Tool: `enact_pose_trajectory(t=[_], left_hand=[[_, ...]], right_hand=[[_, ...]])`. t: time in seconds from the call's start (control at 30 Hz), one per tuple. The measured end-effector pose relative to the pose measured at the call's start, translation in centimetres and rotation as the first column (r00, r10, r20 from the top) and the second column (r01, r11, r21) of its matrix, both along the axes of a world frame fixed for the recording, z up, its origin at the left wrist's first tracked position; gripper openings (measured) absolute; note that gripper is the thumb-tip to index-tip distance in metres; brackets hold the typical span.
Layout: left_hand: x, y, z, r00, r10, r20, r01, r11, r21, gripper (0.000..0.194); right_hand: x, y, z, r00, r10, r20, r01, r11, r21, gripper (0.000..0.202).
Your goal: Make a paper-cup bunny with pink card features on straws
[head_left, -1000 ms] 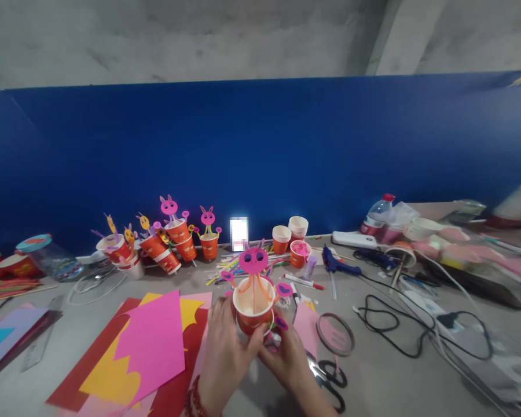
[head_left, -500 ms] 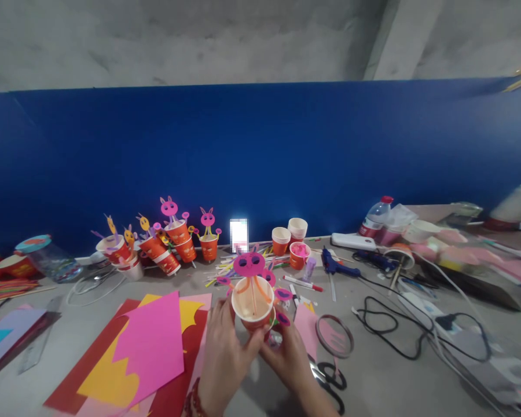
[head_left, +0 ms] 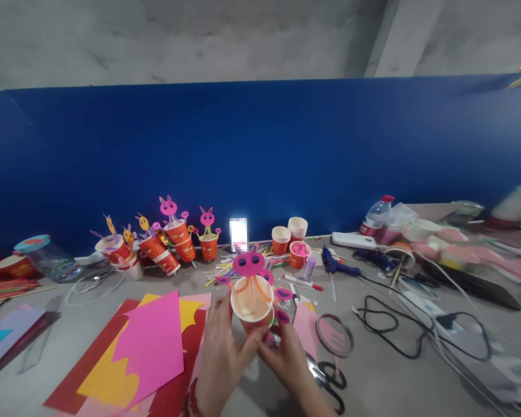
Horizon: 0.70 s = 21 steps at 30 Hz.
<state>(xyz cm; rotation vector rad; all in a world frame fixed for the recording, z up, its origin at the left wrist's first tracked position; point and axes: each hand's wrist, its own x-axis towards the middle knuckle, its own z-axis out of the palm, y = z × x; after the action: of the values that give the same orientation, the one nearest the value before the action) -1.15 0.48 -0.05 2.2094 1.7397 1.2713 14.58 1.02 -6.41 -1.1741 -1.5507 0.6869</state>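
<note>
Grey table [head_left: 386, 382] with paper [head_left: 151, 347], scissors [head_left: 325, 382]

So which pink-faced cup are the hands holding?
The front middle cup, nearest us, with the left hand and right hand on it. The other two are farther back, to the left, untouched: one tilted cup, one upright cup.

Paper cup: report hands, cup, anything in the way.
Left hand gripping paper cup. Right hand at its lower end, grasp partly hidden. Cup tipped toward camera, pink cutout face above. Scissors right of right hand, not blocking.
</note>
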Motion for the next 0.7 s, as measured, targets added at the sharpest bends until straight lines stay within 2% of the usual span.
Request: enact_pose_trajectory(t=[0.13,0.37,0.57,0.7], left_hand=[[-0.1,-0.2,0.5,0.998,-0.018,0.058,0.021,0.999,-0.046,0.073],[-0.1,-0.3,0.3,0.991,-0.037,0.128,0.045,0.997,-0.056,0.071],[-0.5,0.1,2.2,0.981,-0.020,0.195,0.032,0.998,-0.055,0.062],[-0.8,0.4,3.1,0.986,-0.048,0.162,0.059,0.996,-0.062,0.059]], right_hand=[[0.0,0.0,-0.2,0.999,-0.031,0.024,0.031,0.999,0.022,0.057],[-0.3,-0.1,0.1,0.999,-0.046,0.027,0.045,0.998,0.041,0.052],[-0.2,0.0,-0.1,0.999,-0.026,0.036,0.022,0.996,0.083,0.049],[0.0,0.2,0.3,0.998,-0.032,0.057,0.026,0.995,0.094,0.051]])
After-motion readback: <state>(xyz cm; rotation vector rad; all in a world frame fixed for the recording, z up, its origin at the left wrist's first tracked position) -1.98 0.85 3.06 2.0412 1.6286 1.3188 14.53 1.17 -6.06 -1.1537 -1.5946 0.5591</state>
